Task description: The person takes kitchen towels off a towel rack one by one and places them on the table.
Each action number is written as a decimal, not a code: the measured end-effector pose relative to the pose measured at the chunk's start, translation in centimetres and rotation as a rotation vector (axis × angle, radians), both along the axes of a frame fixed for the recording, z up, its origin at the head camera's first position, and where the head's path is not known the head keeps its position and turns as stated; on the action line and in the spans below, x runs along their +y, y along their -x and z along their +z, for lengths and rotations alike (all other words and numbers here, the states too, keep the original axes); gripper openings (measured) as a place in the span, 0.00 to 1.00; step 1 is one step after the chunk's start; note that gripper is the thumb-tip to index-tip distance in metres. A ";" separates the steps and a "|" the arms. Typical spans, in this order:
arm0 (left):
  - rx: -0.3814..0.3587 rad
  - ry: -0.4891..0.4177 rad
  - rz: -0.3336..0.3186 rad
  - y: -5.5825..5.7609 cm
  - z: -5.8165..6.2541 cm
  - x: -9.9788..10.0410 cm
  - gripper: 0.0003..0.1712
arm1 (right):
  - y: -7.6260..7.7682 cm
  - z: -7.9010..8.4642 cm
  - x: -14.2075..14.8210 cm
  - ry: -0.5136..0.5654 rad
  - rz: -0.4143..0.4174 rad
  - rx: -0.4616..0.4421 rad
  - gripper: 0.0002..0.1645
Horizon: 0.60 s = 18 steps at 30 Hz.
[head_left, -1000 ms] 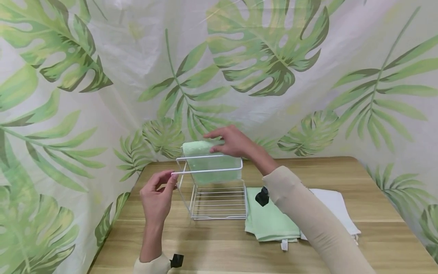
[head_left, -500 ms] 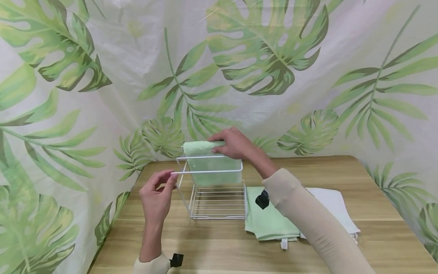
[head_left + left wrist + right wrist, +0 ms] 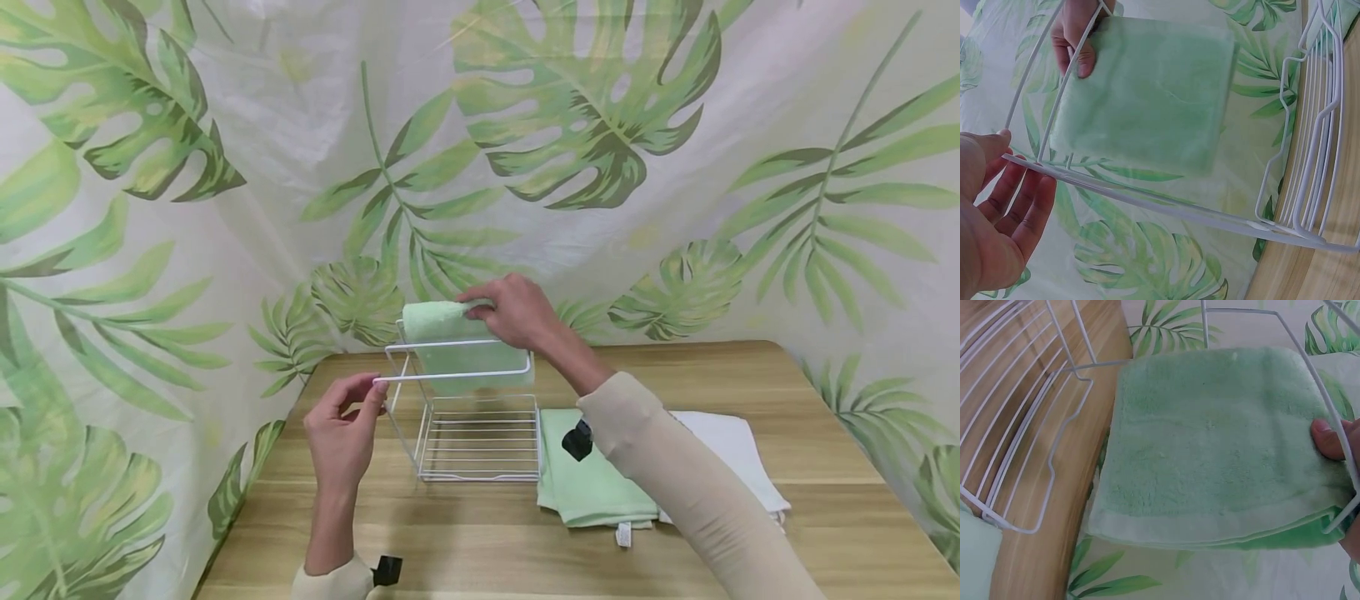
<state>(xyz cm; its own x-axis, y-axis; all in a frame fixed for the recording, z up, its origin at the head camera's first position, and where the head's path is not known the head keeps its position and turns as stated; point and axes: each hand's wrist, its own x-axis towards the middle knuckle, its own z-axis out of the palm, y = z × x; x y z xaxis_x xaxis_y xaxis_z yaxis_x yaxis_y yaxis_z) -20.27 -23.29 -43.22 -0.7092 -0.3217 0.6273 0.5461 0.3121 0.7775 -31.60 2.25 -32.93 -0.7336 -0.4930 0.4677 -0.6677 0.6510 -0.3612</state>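
A white wire rack (image 3: pixel 480 478) with a slatted base stands on the table. My left hand (image 3: pixel 341 433) pinches the front left corner of its upper bar, thumb against the wire. At the rack's back, my right hand (image 3: pixel 517 310) grips the upper edge of a folded light green towel (image 3: pixel 438 360). In the left wrist view the towel (image 3: pixel 1154 94) hangs flat, with the right thumb pressed on its near face. The right wrist view shows its stacked layers along one edge, and the right fingers (image 3: pixel 1332 440) partly hidden behind a rack wire.
Right of the rack lies another folded light green towel (image 3: pixel 592 492) with a white tag (image 3: pixel 623 534). Beside it is a folded white towel (image 3: pixel 731 458), partly covered by my right sleeve (image 3: pixel 697 500). A leaf-patterned cloth (image 3: pixel 600 250) hangs behind the wooden table (image 3: pixel 487 558).
My right hand has raised the green towel slightly, so its lower edge sits higher over the rack's base. The left hand keeps its hold on the bar.
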 end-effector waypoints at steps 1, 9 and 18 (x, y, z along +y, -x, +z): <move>-0.001 -0.002 -0.001 0.0 0.0 0.0 0.08 | 0.0 0.1 0.0 0.008 0.001 0.023 0.14; -0.003 0.001 -0.003 -0.2 0.2 0.0 0.07 | -0.1 1.9 0.2 0.070 0.037 0.138 0.13; -0.003 -0.001 -0.006 -0.2 0.2 0.0 0.08 | -0.4 4.6 0.5 0.128 0.055 0.144 0.13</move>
